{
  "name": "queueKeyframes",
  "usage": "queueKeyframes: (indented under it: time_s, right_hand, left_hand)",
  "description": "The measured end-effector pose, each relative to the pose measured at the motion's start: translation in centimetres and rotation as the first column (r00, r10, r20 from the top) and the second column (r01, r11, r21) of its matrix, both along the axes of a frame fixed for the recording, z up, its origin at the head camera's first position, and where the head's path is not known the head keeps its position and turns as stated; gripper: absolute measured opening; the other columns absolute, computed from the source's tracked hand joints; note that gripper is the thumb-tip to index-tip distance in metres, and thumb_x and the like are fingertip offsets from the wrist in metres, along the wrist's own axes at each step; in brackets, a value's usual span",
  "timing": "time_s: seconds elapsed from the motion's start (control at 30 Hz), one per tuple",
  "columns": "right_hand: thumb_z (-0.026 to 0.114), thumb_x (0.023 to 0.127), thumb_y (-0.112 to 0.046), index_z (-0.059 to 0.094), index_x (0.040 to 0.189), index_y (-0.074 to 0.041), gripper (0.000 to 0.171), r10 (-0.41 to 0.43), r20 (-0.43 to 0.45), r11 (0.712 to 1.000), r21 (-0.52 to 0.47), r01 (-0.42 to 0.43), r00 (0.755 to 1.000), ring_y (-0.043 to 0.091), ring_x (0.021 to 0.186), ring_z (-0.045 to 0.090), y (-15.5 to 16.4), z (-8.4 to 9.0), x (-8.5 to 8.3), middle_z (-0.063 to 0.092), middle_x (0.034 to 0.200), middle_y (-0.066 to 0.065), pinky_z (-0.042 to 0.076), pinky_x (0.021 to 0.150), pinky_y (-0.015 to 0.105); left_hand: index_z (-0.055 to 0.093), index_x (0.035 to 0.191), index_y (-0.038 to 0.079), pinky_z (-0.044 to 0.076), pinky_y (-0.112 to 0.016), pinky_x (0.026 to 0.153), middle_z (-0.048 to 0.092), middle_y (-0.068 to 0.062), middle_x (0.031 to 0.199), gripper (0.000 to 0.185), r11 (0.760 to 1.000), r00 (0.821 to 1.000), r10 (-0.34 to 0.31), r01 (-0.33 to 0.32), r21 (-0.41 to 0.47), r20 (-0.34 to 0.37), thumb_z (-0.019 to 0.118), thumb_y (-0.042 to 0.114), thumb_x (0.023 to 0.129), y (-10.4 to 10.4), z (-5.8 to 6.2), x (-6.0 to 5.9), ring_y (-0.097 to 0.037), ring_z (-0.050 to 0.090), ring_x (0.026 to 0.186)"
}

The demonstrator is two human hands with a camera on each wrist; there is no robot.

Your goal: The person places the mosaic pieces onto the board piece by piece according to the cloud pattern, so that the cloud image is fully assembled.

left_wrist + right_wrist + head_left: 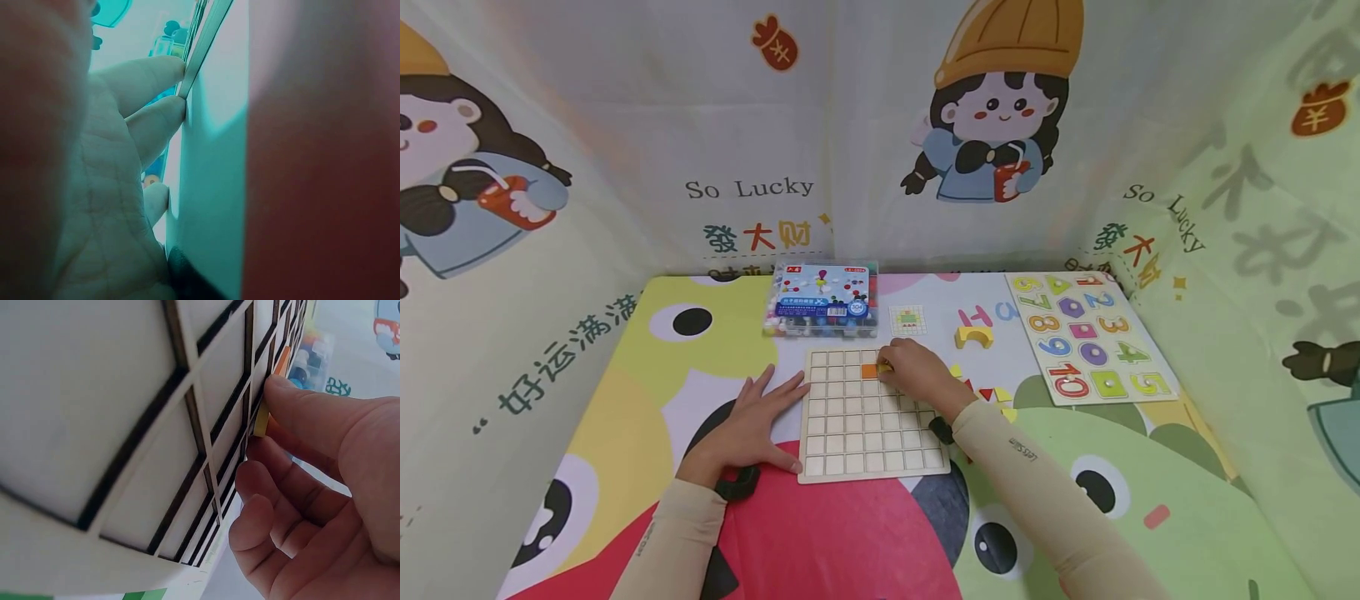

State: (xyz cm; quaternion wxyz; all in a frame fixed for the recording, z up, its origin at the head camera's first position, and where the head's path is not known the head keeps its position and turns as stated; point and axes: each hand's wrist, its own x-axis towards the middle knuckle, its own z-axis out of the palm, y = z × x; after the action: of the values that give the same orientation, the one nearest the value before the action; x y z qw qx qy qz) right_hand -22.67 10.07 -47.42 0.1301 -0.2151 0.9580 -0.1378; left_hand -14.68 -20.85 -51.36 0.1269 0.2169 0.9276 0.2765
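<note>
A wooden grid board (pixel 872 437) lies flat on the cartoon-print mat. One orange square tile (pixel 869 372) sits in a cell of an upper row. Just right of it, my right hand (pixel 921 375) pinches a small yellow tile (pixel 261 422) between thumb and fingers, at the grid surface; whether the tile lies fully in its cell cannot be told. My left hand (pixel 752 429) is spread along the board's left side, its fingertips and thumb touching the edge. In the left wrist view two fingertips (pixel 174 109) meet the board's side.
Behind the board stand a clear plastic box (pixel 822 297) of coloured parts and a small pattern card (pixel 907 320). A yellow arch block (pixel 974 336) and several loose yellow and red pieces (pixel 1002 394) lie right, near my right forearm. Farther right is a number puzzle (pixel 1108 337).
</note>
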Motion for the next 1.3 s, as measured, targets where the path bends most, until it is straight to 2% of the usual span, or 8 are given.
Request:
queueKeyframes:
  time_s: [0.5,0.73,0.97,1.13,1.3]
  right_hand:
    - [0.075,0.1,-0.028,0.076,0.125,-0.012,0.03,0.01,0.003,1.0,0.009,-0.01,1.0,0.018,0.102,0.061,0.3,0.3,0.3,0.071,0.115,0.003,0.058,0.1,0.037]
    - [0.076,0.1,-0.029,0.075,0.127,-0.012,0.032,0.038,-0.014,0.999,0.002,-0.038,0.999,0.02,0.11,0.063,0.5,0.6,0.9,0.073,0.12,0.004,0.057,0.104,0.038]
    - [0.076,0.1,-0.028,0.076,0.128,-0.009,0.034,0.069,-0.088,0.997,-0.018,-0.071,0.994,0.024,0.121,0.065,1.6,1.4,2.2,0.074,0.126,0.005,0.056,0.108,0.04]
    - [0.077,0.099,-0.023,0.074,0.13,-0.008,0.034,0.013,-0.097,0.996,-0.085,-0.021,0.995,0.028,0.13,0.063,3.0,1.9,3.4,0.072,0.133,0.008,0.054,0.112,0.044]
    - [0.077,0.099,-0.022,0.074,0.129,-0.007,0.034,-0.015,-0.109,0.992,-0.13,0.001,0.994,0.026,0.121,0.066,4.5,2.6,4.7,0.072,0.131,0.009,0.057,0.105,0.045]
  left_hand:
    - [0.041,0.165,0.023,-0.003,-0.073,0.128,0.027,-0.002,0.177,0.125,1.0,1.0,0.002,-0.002,-0.009,0.001,0.096,0.061,0.059,0.1,0.0,-0.1,-0.046,-0.001,0.164]
    - [0.04,0.165,0.021,-0.003,-0.073,0.128,0.027,-0.003,0.177,0.125,1.0,1.0,0.001,-0.001,-0.01,-0.001,0.096,0.06,0.06,-0.1,0.0,-0.1,-0.046,-0.001,0.164]
    - [0.04,0.165,0.021,-0.004,-0.072,0.128,0.027,-0.002,0.177,0.124,1.0,1.0,-0.002,0.002,-0.011,-0.005,0.095,0.061,0.06,-0.1,-0.1,-0.1,-0.046,-0.001,0.164]
    - [0.04,0.165,0.022,-0.004,-0.072,0.128,0.027,-0.001,0.177,0.124,1.0,1.0,0.0,0.0,-0.009,-0.003,0.095,0.061,0.06,-0.1,-0.2,-0.1,-0.045,-0.002,0.165]
    - [0.04,0.165,0.023,-0.004,-0.072,0.128,0.026,-0.001,0.177,0.125,1.0,1.0,0.007,-0.007,-0.007,0.002,0.095,0.061,0.06,-0.1,-0.2,0.1,-0.045,-0.002,0.165]
